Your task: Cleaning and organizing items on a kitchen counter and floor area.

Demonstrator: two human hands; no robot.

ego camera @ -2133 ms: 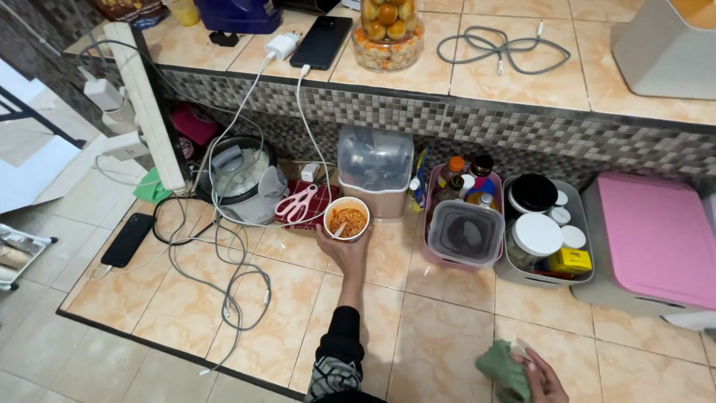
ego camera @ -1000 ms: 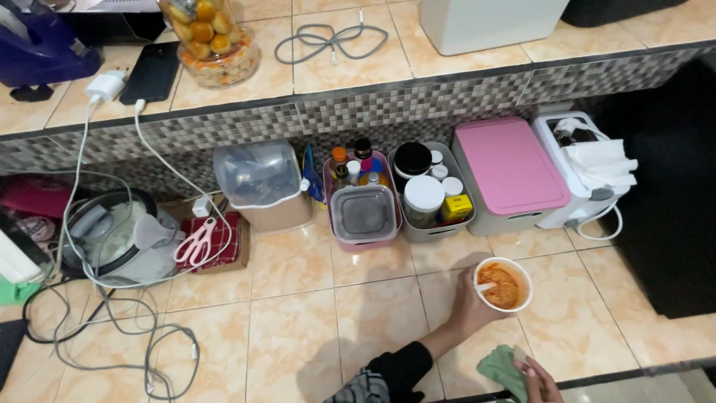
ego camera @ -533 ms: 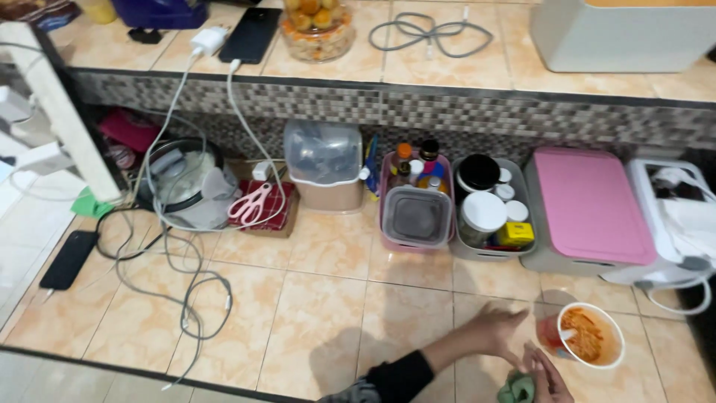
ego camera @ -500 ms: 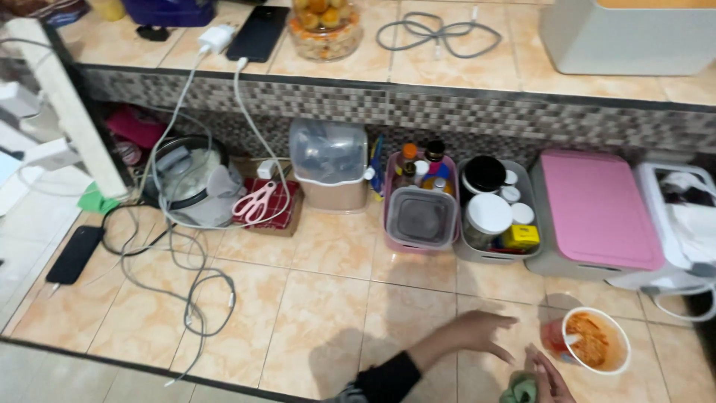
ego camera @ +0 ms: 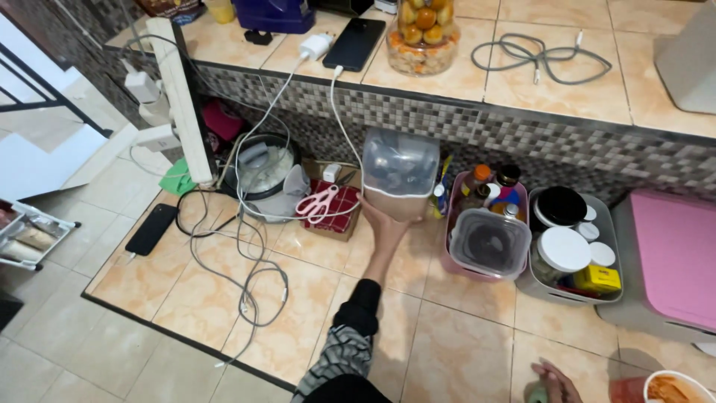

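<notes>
Two hands in view. Left hand (ego camera: 382,221): arm outstretched, fingers spread against the lower front of a clear plastic lidded container (ego camera: 400,172) standing on the tan tiled floor (ego camera: 447,351) at the foot of the mosaic ledge, just left of a pink basket of bottles (ego camera: 486,224). Pink-handled scissors (ego camera: 318,201) lie near, left. Right hand (ego camera: 553,379): bottom edge, resting on a green cloth (ego camera: 538,394); finger state cannot be told.
</notes>
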